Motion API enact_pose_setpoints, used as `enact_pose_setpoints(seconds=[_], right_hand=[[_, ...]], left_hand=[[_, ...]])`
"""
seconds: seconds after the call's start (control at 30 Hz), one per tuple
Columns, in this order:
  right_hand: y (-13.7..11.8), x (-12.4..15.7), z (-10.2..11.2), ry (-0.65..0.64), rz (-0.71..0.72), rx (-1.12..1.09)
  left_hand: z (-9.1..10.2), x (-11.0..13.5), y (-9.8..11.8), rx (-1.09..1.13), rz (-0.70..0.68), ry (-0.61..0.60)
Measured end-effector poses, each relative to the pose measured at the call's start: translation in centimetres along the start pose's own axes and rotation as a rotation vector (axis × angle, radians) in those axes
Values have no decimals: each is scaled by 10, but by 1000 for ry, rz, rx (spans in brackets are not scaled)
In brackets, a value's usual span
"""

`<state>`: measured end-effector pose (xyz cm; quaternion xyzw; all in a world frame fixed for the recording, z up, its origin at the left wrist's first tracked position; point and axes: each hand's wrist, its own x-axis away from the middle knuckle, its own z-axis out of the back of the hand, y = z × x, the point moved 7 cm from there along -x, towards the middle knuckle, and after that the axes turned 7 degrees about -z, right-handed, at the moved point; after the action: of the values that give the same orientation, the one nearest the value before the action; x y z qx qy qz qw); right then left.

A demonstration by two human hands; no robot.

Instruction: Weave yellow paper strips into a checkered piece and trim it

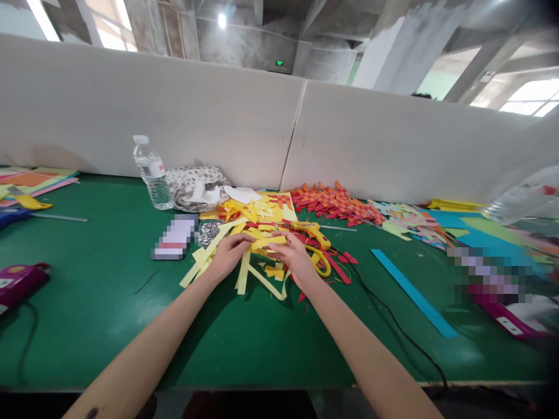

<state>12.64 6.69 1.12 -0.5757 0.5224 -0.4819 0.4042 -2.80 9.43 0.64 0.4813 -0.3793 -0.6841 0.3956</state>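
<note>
Both of my hands meet over a loose heap of yellow and red paper strips [244, 267] on the green table [109, 308]. My left hand [229, 251] has its fingers curled round yellow strips. My right hand [292, 255] pinches one short yellow strip [267, 242] held flat between the two hands. Yellow-handled scissors [321, 262] lie just right of my right hand. A yellow glue gun [311, 230] rests behind it, its black cord [393, 320] trailing toward the table's front edge.
A water bottle [152, 172] and a patterned cloth bundle [194, 186] stand at the back. Woven red-orange paper fish [336, 203] and pastel ones [408, 224] lie right, with a blue strip [413, 291] and coloured sheets [480, 233]. A pale partition [174, 110] closes the far side.
</note>
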Motion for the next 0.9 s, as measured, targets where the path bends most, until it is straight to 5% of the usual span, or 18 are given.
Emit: enact_pose_setpoints(seconds=[0.23,0.47,0.57,0.63,0.77,0.9], right_hand=[[-25,4,24,214,344,175],[-41,18,5,-257,172,524],[-25,42,3,-523,-33,834],[-14,59,10,-592,-100,1028],[-9,77,28,-416,25,1232],[-13,81,31,-302,114,1173]], left_hand=[[9,-1,-9,30,62,120],[21,0,-11,145,54,283],[22,0,-11,154,69,298],[22,-1,-11,158,71,299],[20,-2,-10,146,43,273],[12,-4,-9,96,28,170]])
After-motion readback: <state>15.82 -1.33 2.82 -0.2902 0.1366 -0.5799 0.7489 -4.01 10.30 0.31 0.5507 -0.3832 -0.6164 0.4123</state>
